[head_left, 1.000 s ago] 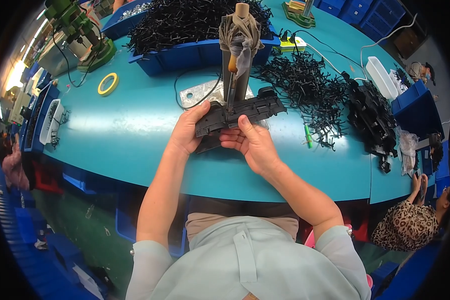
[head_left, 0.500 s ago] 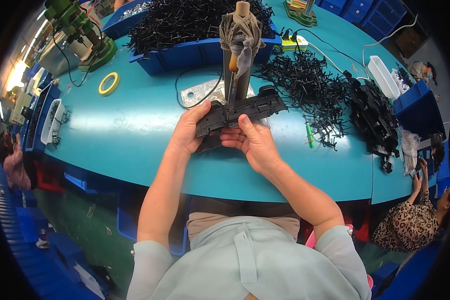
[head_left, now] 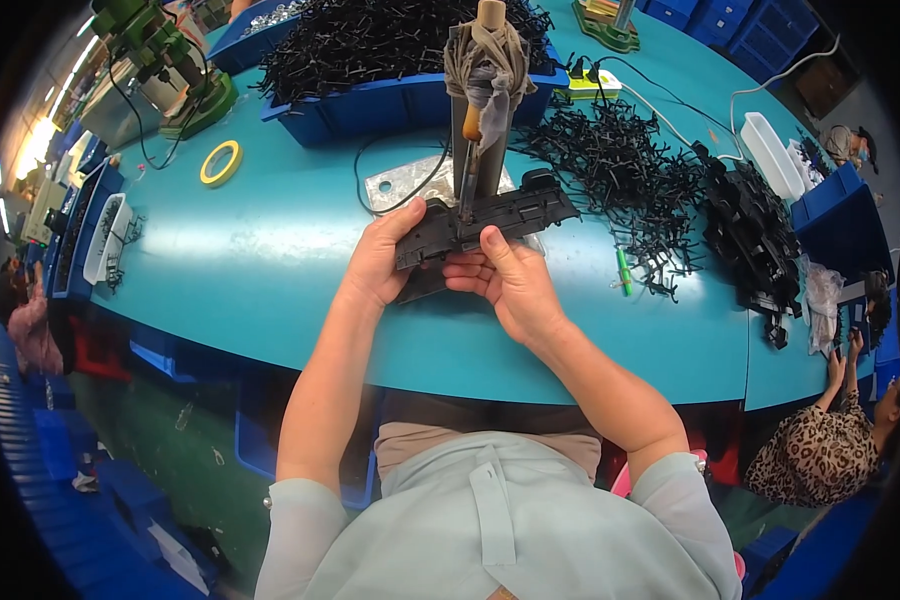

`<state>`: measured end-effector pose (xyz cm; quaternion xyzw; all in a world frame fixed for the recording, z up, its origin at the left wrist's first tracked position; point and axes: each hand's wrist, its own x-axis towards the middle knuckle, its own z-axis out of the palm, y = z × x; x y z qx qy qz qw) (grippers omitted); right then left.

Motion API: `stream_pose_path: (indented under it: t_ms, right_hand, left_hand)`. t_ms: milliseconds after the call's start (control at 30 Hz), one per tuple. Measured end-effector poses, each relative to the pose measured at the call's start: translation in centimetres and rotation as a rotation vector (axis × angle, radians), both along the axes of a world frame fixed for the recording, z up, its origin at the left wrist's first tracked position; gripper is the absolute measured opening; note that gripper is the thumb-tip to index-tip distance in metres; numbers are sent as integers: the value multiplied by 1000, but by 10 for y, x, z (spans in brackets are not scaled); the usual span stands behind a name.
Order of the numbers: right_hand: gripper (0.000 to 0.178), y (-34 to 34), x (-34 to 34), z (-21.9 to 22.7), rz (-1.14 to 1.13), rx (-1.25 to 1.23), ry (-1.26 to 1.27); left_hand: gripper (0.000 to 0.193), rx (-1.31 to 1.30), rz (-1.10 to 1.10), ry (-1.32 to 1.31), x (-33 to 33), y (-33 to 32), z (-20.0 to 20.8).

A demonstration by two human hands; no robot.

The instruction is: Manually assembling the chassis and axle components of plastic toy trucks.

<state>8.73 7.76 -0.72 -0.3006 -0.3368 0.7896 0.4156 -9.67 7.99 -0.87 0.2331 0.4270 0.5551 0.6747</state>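
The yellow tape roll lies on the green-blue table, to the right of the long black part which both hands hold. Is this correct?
Not on the side: the head view shows the yellow tape roll on the green-blue table, to the left of the long black part which both hands, left and right, hold.

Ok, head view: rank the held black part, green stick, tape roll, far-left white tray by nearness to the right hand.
1. Black part, in right hand
2. Green stick, right side
3. Tape roll, left
4. White tray, far left
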Motion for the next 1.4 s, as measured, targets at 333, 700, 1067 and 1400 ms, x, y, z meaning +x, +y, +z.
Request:
stream_pose_path:
  t_ms: [333, 700, 1067, 1400]
  right_hand:
    - [50, 6, 4, -3, -8, -4, 7]
    - [46, 0, 4, -8, -61, -42, -81]
    - [46, -6, 2, -3, -81, 33, -66]
    - [47, 1, -1, -8, -81, 10, -52]
  left_hand:
    - [29, 6, -9, 15, 5, 9, -2]
    - [32, 0, -115, -269, 5, 13, -29]
    - [28, 57, -22, -115, 6, 3, -13]
    - [28, 92, 43, -17, 6, 9, -21]
